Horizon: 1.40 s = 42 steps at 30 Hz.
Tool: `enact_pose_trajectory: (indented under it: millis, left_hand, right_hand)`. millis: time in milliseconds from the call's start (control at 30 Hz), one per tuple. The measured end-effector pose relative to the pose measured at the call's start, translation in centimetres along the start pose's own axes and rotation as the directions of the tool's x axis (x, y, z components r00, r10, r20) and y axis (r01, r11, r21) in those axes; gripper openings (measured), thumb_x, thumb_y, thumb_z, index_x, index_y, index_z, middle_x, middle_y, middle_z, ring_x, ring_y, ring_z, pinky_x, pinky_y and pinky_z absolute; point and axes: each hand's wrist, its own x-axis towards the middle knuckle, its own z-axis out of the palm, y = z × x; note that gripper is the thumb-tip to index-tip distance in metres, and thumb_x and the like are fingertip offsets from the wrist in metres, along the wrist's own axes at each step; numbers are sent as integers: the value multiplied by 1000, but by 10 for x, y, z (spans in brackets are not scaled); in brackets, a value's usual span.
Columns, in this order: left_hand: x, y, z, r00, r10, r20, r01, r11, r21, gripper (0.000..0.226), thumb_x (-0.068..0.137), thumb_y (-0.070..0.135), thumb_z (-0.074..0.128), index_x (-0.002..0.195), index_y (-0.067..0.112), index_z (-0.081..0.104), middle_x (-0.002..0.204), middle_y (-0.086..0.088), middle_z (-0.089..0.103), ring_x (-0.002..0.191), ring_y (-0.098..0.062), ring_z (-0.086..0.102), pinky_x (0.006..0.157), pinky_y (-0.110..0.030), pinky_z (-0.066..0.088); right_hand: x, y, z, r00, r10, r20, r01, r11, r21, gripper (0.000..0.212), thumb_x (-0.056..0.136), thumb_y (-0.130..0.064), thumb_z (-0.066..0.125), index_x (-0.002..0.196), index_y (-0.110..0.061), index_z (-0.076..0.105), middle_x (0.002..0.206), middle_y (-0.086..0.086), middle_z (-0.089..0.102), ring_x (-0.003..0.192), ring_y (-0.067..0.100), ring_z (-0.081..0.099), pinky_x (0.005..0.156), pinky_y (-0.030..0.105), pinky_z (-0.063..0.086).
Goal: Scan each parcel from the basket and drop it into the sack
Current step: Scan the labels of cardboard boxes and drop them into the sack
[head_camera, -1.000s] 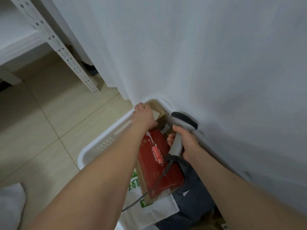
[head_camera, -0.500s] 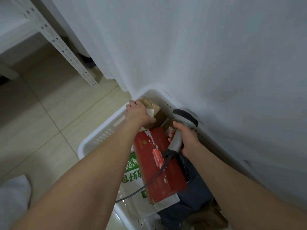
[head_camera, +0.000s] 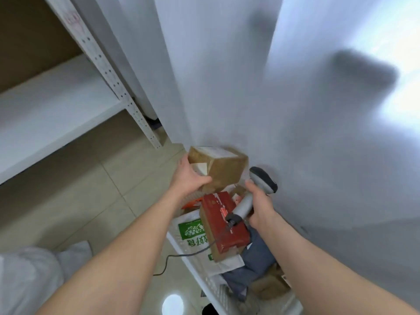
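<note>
My left hand (head_camera: 189, 177) grips a brown cardboard parcel (head_camera: 223, 167) with a white label on top, held up in the air above the far end of the white basket (head_camera: 211, 285). My right hand (head_camera: 259, 206) holds a grey corded scanner (head_camera: 254, 192) by its handle, just right of and below the parcel. Inside the basket lie a red box (head_camera: 223, 220), a white bag with green print (head_camera: 193, 237), a dark blue-grey bag (head_camera: 252, 264) and a brown parcel (head_camera: 270, 286). The white sack (head_camera: 29, 278) sits at the bottom left.
A white metal shelf rack (head_camera: 68, 96) stands to the left, its perforated post reaching the tiled floor (head_camera: 79, 198). A white cloth-covered surface (head_camera: 295, 110) hangs directly behind the basket on the right. The scanner's cable (head_camera: 181, 254) trails over the basket's edge toward the floor.
My left hand has lifted the brown parcel out of the basket's far corner into the air. My view has tilted up, and the scanner rose slightly with my right hand.
</note>
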Motion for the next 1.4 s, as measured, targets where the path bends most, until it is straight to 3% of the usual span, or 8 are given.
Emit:
enact_pose_trajectory:
  millis: [167, 400, 600, 733, 833, 933, 1033, 1400]
  left_hand:
    - [-81, 32, -41, 989, 140, 44, -142, 988, 61, 107, 59, 24, 87, 145, 11, 23, 141, -7, 37, 127, -20, 42, 108, -34, 36]
    - [-151, 67, -84, 975, 223, 7, -223, 970, 99, 104, 60, 24, 88, 141, 10, 24, 140, -5, 34, 130, -20, 34, 111, -35, 31]
    - [-173, 96, -122, 996, -18, 82, 57, 868, -494, 39, 86, 46, 64, 100, 11, 55, 107, -11, 65, 84, -19, 60, 71, -29, 47]
    - [-177, 105, -148, 994, -84, 66, 106, 843, -527, 55, 77, 39, 73, 122, 16, 51, 118, -9, 59, 96, -25, 62, 79, -35, 53]
    - [-183, 113, -172, 952, -108, 287, 246, 826, -507, 59, 77, 31, 72, 128, 10, 50, 108, -11, 67, 98, -30, 64, 91, -47, 51]
    - [-191, 116, -192, 911, -106, 399, 269, 886, -378, 40, 81, 37, 70, 110, 13, 57, 102, -9, 65, 102, -31, 59, 98, -59, 38]
    - [-197, 115, -199, 913, -26, 406, 242, 838, -489, 44, 86, 28, 68, 125, 11, 55, 104, -11, 69, 92, -27, 66, 82, -50, 55]
    - [-193, 101, -195, 965, 75, 250, 114, 740, -663, 52, 92, 19, 61, 140, 24, 43, 100, -4, 68, 89, -25, 66, 70, -46, 58]
  right_hand:
    - [-86, -31, 9, 995, -65, 81, 60, 996, 59, 53, 77, -31, 82, 118, -8, 57, 110, 15, 68, 89, 29, 70, 79, 40, 59]
    - [-189, -49, 24, 983, -119, 141, 123, 992, -19, 50, 69, -18, 87, 110, -3, 62, 97, 16, 73, 86, 33, 72, 83, 52, 58]
    - [-240, -50, 26, 977, -148, 154, 164, 982, -94, 29, 77, 6, 73, 99, -3, 56, 99, 20, 69, 92, 38, 68, 84, 57, 55]
    - [-268, -50, 32, 955, -224, 194, 246, 964, -100, 27, 80, 12, 68, 91, -7, 52, 90, 16, 66, 85, 37, 66, 86, 55, 55]
    - [-288, -54, 37, 927, -306, 215, 332, 938, -96, 29, 79, 15, 66, 89, -8, 54, 91, 13, 66, 86, 35, 66, 86, 53, 55]
    - [-305, -62, 40, 891, -371, 261, 414, 900, -134, 30, 78, 18, 64, 98, -4, 58, 101, 15, 67, 85, 30, 66, 78, 45, 57]
    - [-322, -71, 41, 870, -427, 245, 478, 852, -214, 24, 80, 13, 64, 95, -4, 58, 88, 11, 65, 72, 22, 62, 63, 33, 53]
    - [-369, -86, 46, 842, -433, 322, 509, 836, -207, 4, 91, -4, 60, 92, -1, 58, 59, 11, 55, 46, 17, 48, 47, 27, 44]
